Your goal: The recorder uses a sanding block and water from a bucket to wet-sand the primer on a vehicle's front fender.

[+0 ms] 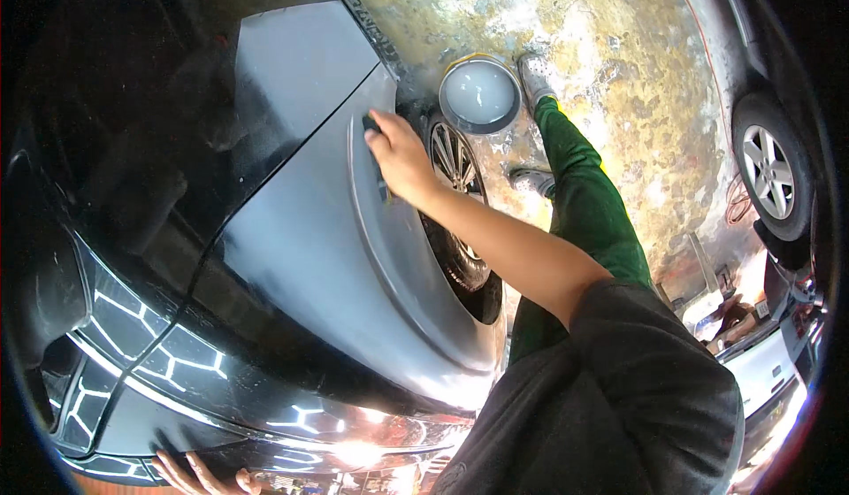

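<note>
My right hand (400, 154) is closed around a dark sanding block (369, 123), mostly hidden by the fingers. It presses against the grey, primer-coloured fender (309, 221) of a black car, just above the wheel arch. At the lower left, my left hand (202, 477) lies with fingers spread at the car's lower-left bodywork, beside a grey patch (146, 424); the palm is cut off by the picture's edge. A second grey area (305, 61) covers part of the adjoining panel, across a dark seam from the fender.
A round bucket of cloudy grey liquid (480, 92) stands on the stained floor (637, 79), next to my shoe (536, 79). The car's spoked wheel (455, 163) sits below the fender. Another dark vehicle's wheel (768, 169) is at the right, with a coiled red cord (738, 201) nearby.
</note>
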{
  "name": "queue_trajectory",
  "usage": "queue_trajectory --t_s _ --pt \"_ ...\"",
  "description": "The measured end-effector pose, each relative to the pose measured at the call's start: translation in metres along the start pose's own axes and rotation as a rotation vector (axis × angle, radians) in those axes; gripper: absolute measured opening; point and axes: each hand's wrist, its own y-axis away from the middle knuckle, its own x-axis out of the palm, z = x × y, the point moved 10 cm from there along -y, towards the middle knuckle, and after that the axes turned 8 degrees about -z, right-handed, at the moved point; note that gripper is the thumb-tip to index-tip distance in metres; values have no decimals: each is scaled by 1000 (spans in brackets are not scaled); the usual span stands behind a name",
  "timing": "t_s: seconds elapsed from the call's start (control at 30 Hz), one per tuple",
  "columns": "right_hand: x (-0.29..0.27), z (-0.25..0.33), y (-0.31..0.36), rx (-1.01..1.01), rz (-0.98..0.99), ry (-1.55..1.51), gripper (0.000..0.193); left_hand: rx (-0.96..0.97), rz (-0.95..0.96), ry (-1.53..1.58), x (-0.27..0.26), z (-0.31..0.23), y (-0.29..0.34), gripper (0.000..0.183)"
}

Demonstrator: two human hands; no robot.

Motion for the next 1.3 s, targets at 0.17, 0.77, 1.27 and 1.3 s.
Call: queue_trajectory --t_s 0.17,0.77,1.27,1.3 --pt "8 -8 37 141 102 -76 54 -18 -20 7 1 7 14 73" --pt "-28 81 151 -179 280 -68 49 27 -59 18 -8 8 17 77" --pt "-2 44 83 6 237 -46 51 -74 44 29 -10 -3 -4 73" --pt "4 23 65 128 262 -61 51 -70 54 30 -9 -5 -5 72"
